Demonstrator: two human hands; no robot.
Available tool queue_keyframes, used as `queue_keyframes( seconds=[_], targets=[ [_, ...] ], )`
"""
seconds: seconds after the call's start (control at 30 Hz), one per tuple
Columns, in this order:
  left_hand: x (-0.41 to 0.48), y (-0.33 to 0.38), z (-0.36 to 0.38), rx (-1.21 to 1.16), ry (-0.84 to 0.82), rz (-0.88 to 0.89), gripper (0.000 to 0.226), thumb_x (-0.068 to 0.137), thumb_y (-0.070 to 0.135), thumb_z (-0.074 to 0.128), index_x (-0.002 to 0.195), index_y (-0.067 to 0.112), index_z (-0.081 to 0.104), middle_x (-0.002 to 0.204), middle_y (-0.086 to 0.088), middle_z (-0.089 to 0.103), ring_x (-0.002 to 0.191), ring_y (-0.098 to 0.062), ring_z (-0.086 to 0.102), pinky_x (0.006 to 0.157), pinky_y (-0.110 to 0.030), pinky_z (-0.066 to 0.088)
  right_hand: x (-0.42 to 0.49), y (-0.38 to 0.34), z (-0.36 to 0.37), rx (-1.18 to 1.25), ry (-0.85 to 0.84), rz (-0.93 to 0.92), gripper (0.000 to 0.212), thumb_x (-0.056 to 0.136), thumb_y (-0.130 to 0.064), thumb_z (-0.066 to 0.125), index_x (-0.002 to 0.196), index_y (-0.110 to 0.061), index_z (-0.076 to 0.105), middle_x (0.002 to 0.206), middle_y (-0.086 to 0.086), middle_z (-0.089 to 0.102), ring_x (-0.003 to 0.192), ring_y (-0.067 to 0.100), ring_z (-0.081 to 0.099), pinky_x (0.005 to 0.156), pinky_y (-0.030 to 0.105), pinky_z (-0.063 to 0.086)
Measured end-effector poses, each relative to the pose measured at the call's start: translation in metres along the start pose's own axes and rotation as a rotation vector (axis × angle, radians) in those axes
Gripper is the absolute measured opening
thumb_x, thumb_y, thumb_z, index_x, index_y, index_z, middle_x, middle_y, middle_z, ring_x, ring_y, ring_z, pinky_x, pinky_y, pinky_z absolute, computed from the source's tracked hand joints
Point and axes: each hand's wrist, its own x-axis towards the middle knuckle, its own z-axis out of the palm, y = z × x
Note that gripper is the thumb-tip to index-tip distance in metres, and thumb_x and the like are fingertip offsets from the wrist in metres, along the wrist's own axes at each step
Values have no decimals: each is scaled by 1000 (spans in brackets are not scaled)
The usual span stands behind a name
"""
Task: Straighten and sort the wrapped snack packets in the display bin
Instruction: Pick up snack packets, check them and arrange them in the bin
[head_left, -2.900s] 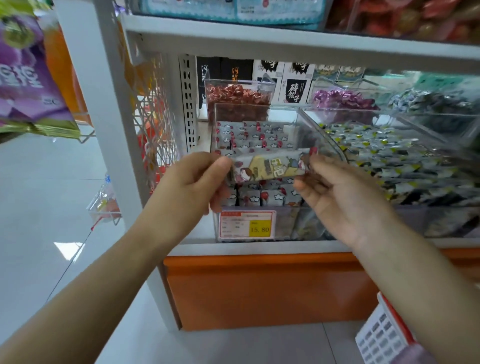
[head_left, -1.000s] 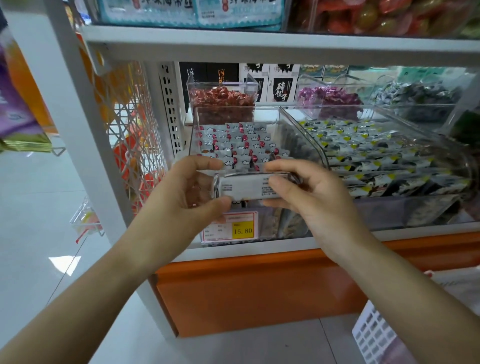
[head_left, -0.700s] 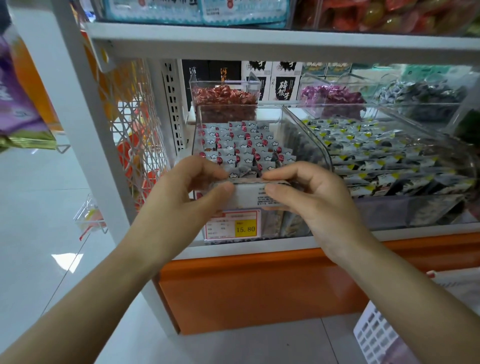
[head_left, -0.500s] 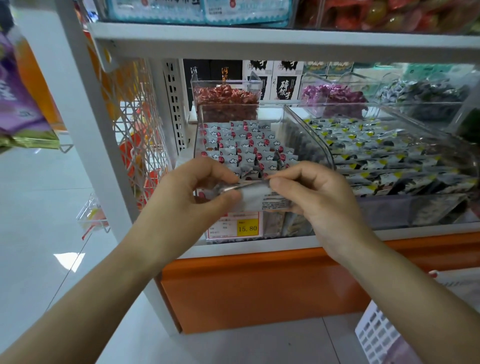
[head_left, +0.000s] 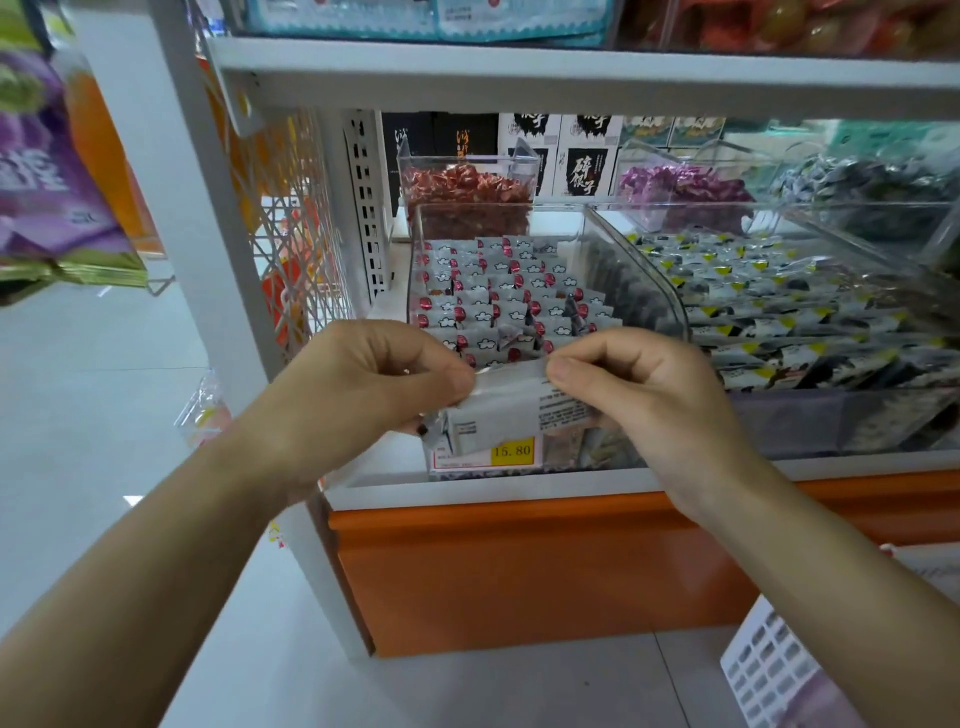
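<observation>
A clear display bin (head_left: 647, 280) on the shelf holds rows of white snack packets (head_left: 498, 291) with red dots and cloud marks. In front of its lower edge I hold one wrapped snack packet (head_left: 511, 410), white printed back toward me. My left hand (head_left: 358, 389) pinches its left end and top seam. My right hand (head_left: 649, 400) pinches the top seam and right end. A few packets near the bin's front stand crooked.
To the right a second clear bin (head_left: 831, 306) holds yellow-marked packets. Behind stand bins of red candy (head_left: 467, 187) and purple candy (head_left: 680, 189). A price tag (head_left: 511, 451) reads 15.80. White shelf post (head_left: 171, 197) at left, white basket (head_left: 769, 670) at lower right.
The packet has been turned from its picture side to its printed back and lowered before the bin's front. Both hands have shifted their pinch to the top seam.
</observation>
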Motion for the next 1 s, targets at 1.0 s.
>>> queue_keyframes(
  seconds=[1.0],
  targets=[
    [6,-6,3,14,-2,121,18,87,12,57,98,24,64,90,6,72,86,-8,68,70,-12,51,12,-7,-29,327,-306,369,26,73,-9,60,98,-1,66,96,15,72,87,23,70,61,28,59]
  ],
)
